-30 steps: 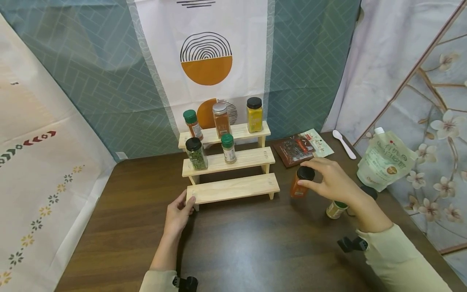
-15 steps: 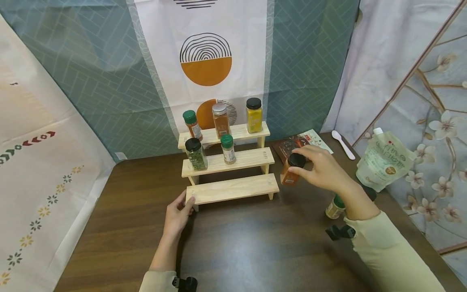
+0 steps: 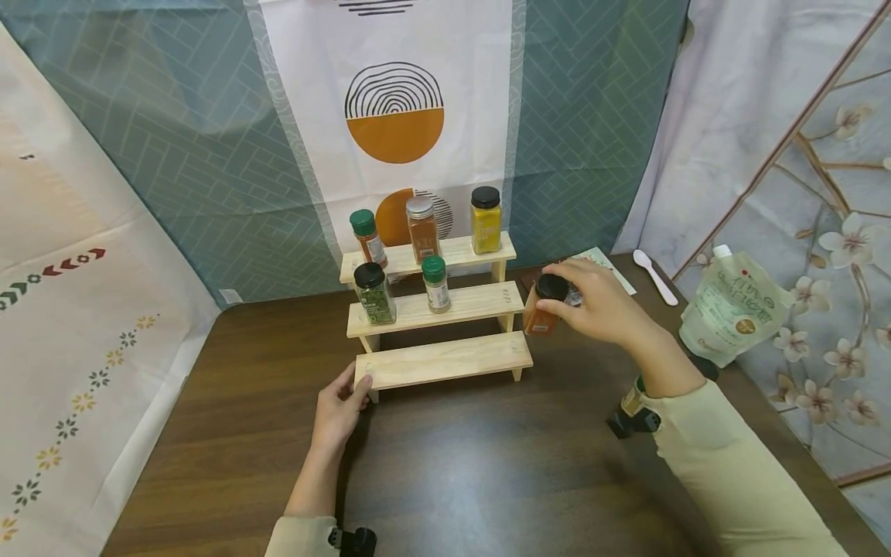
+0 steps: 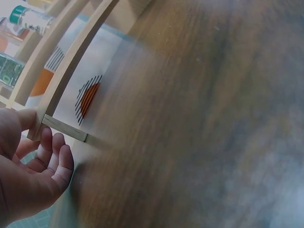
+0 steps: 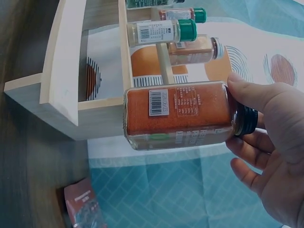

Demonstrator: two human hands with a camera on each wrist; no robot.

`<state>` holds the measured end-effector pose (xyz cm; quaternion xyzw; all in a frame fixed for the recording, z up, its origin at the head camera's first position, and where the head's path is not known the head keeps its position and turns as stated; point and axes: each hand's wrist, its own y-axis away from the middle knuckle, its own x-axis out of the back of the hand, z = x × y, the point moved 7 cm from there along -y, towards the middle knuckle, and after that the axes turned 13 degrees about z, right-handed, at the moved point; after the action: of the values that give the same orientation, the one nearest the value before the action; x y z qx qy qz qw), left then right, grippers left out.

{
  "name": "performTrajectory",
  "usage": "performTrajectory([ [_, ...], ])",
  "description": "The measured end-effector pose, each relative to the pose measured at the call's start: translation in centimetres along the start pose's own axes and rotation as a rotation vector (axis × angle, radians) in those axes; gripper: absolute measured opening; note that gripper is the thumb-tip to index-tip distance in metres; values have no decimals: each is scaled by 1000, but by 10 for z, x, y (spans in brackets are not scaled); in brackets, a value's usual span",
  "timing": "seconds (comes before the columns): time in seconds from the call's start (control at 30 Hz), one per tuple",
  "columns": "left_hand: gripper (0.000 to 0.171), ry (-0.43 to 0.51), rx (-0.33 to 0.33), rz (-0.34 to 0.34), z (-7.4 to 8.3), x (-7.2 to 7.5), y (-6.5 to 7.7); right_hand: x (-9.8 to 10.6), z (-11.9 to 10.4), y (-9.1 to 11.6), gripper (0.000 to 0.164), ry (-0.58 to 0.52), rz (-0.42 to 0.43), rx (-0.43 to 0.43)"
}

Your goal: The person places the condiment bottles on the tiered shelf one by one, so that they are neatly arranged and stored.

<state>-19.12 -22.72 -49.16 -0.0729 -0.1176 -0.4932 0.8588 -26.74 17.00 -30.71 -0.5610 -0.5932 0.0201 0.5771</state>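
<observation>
A three-tier wooden rack (image 3: 445,360) stands on the dark table. My left hand (image 3: 338,410) pinches the left end of its lowest step, thumb on top, as the left wrist view also shows. By its black cap, my right hand (image 3: 604,303) holds a glass spice jar (image 5: 178,114) of red-orange powder in the air, just right of the middle step. On that step are a black-capped jar of green herbs (image 3: 376,298) and a small green-capped jar (image 3: 435,288). The top step bears a green-capped red jar (image 3: 369,240), a silver-capped brown jar (image 3: 422,232) and a black-capped yellow jar (image 3: 486,223).
Behind the right hand lie a dark red packet (image 5: 84,203) and a pale packet (image 3: 612,267), partly covered. A white spoon (image 3: 656,277) and a light green spouted pouch (image 3: 736,305) are at the right. The right cuff partly hides another green-capped jar (image 3: 632,398).
My right hand has carried the red-orange spice jar left and toward the back, up beside the rack. My left hand keeps its place on the lowest step.
</observation>
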Motion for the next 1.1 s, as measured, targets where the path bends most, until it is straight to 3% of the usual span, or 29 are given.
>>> performTrajectory([
  [0.67, 51, 5, -6, 6, -1, 0, 0, -19, -5, -40, 52, -22, -69, -49],
  [1.1, 51, 16, 1, 10, 0, 0, 0, -38, -4, -53, 57, 1, -140, -87],
])
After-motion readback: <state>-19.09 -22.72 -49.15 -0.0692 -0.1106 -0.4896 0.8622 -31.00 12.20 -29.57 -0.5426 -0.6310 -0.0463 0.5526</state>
